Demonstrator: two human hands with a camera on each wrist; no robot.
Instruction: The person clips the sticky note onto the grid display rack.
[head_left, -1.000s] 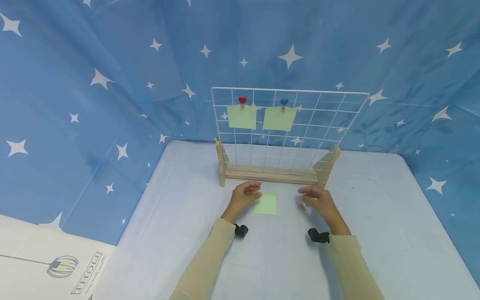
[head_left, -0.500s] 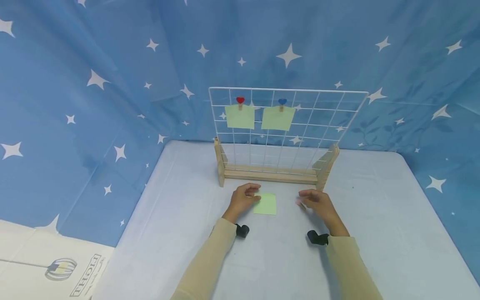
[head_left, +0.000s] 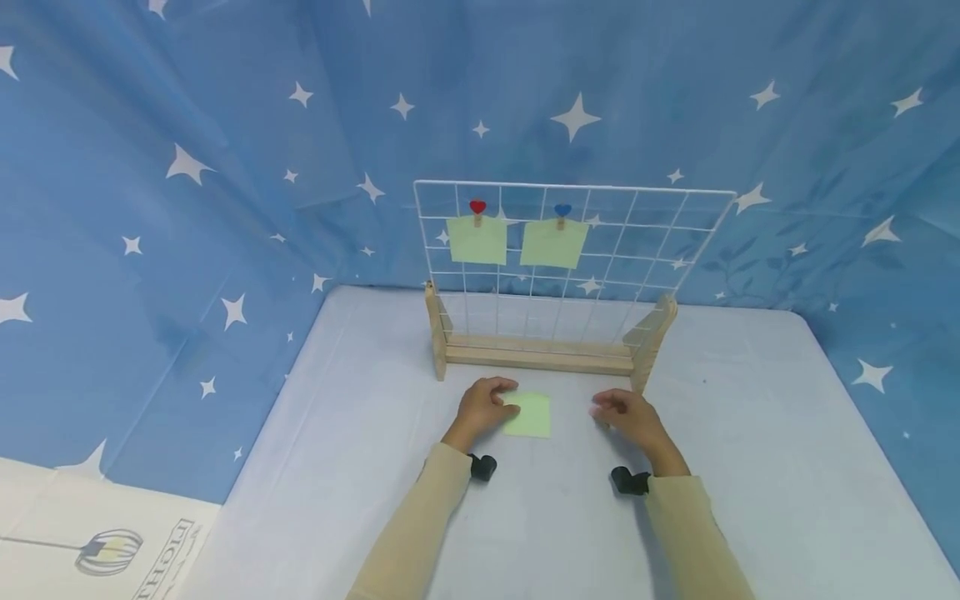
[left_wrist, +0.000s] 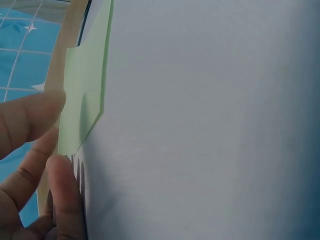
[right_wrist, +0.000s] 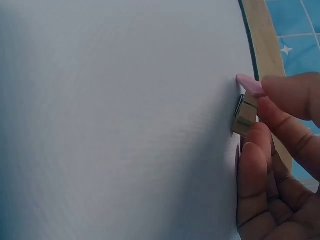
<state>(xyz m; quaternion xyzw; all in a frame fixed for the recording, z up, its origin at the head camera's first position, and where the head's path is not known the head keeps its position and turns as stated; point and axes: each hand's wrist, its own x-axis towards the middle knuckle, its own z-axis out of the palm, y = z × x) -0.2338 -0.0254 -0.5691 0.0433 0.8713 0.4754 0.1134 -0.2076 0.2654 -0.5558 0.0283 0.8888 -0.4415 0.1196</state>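
Note:
A light green square paper note (head_left: 528, 415) lies on the white table, with my left hand (head_left: 482, 412) at its left edge. In the left wrist view, the thumb (left_wrist: 47, 112) is at the note's edge and the fingers are loosely bent; whether they touch the paper is hard to tell. My right hand (head_left: 632, 418) pinches a small wooden clothespin (right_wrist: 246, 115) with a pink top, its thumb on the pink part. The clothespin is mostly hidden by the fingers in the head view.
Behind the hands stands a white wire grid (head_left: 637, 250) in a wooden base (head_left: 536, 360). Two green notes hang on it, the left note (head_left: 477, 243) under a red heart clothespin (head_left: 477, 207), the right note (head_left: 553, 247) under a blue heart clothespin (head_left: 562, 212).
My right hand has closed its fingers on the pink-topped clothespin, which lay beneath them before. The left hand has stayed by the note. The head view has shifted slightly.

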